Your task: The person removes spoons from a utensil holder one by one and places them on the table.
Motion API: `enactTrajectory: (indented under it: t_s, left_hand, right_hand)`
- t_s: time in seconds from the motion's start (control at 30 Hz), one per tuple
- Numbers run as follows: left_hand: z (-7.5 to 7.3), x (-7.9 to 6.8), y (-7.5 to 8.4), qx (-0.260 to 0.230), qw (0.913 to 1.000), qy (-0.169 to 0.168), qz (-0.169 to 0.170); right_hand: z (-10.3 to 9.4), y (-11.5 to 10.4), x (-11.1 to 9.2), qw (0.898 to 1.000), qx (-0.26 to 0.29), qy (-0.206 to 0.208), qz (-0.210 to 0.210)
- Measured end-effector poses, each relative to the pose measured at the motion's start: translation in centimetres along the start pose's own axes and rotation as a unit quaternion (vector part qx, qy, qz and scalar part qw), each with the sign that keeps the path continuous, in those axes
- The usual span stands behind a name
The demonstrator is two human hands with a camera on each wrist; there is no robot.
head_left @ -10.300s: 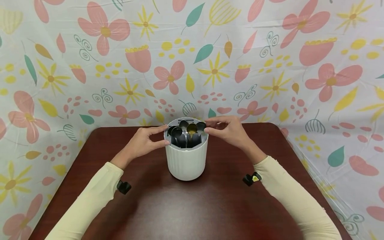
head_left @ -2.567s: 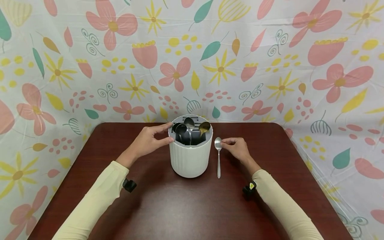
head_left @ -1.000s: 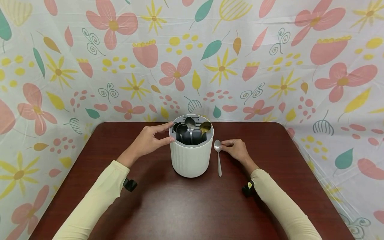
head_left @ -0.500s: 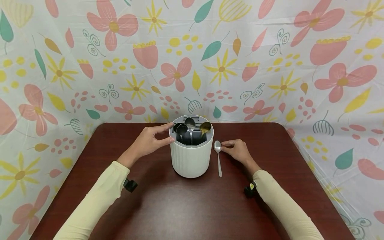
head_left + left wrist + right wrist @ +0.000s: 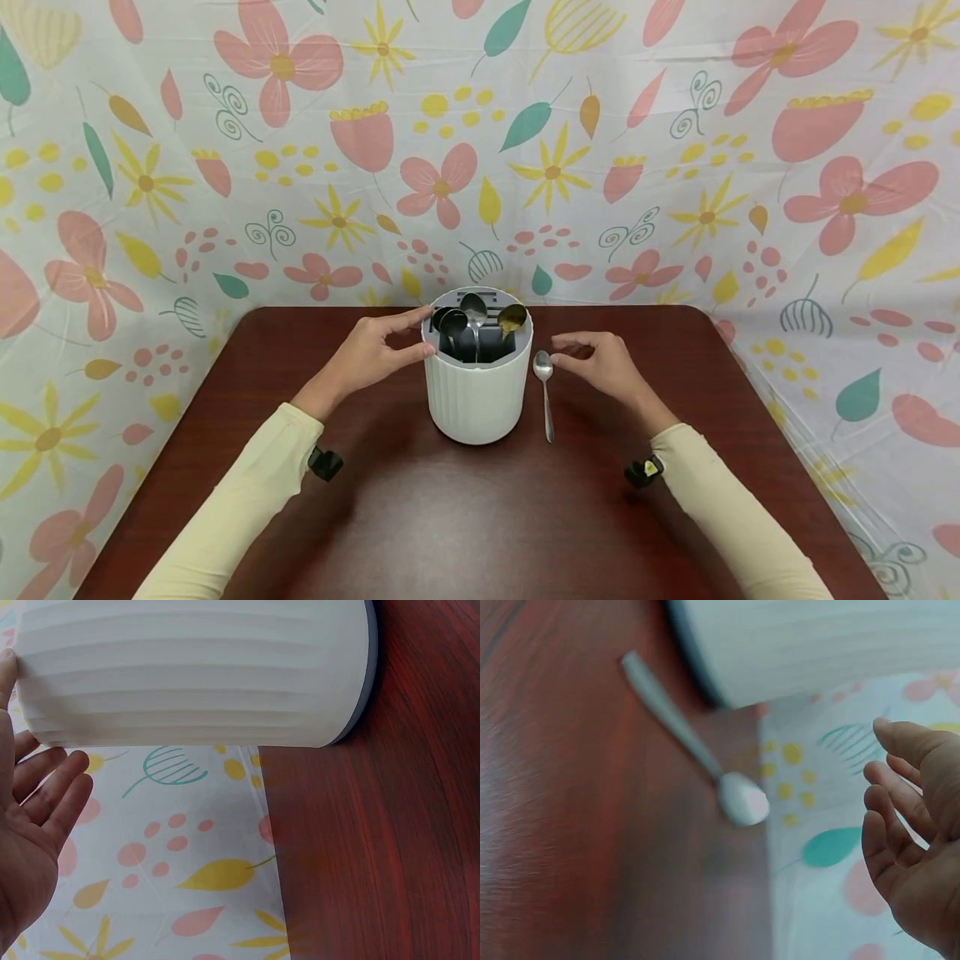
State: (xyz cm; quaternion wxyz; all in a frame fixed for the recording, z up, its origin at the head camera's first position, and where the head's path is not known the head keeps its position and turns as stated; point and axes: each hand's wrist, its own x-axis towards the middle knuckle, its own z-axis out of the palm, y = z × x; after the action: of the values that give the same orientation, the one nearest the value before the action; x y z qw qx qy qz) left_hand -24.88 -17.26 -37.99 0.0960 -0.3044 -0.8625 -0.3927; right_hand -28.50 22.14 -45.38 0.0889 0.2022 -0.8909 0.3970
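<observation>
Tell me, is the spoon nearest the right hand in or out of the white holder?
Out. The spoon lies on the table beside the white holder.

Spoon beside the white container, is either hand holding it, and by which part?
Neither hand holds the spoon; it lies on the table. The right hand is near its bowl, not touching.

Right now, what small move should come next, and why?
Probably move the right hand to the gold spoon in the white holder: that hand is empty, one silver spoon lies on the table, and the left hand touches the holder.
</observation>
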Motion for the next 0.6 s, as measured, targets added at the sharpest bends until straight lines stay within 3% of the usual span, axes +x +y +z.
enactTrajectory:
  t_s: [0.3,0.6]
  left_hand:
    - [0.0,-0.1,-0.1,-0.005,1.0,0.0,-0.003]
    - [-0.1,-0.1,-0.1,-0.003,1.0,-0.003,-0.007]
  right_hand:
    - [-3.6,-4.9,0.6,0.998,-0.023,0.017,-0.052]
    - [-6.4,-8.9,1.8,0.995,-0.003,0.021,-0.096]
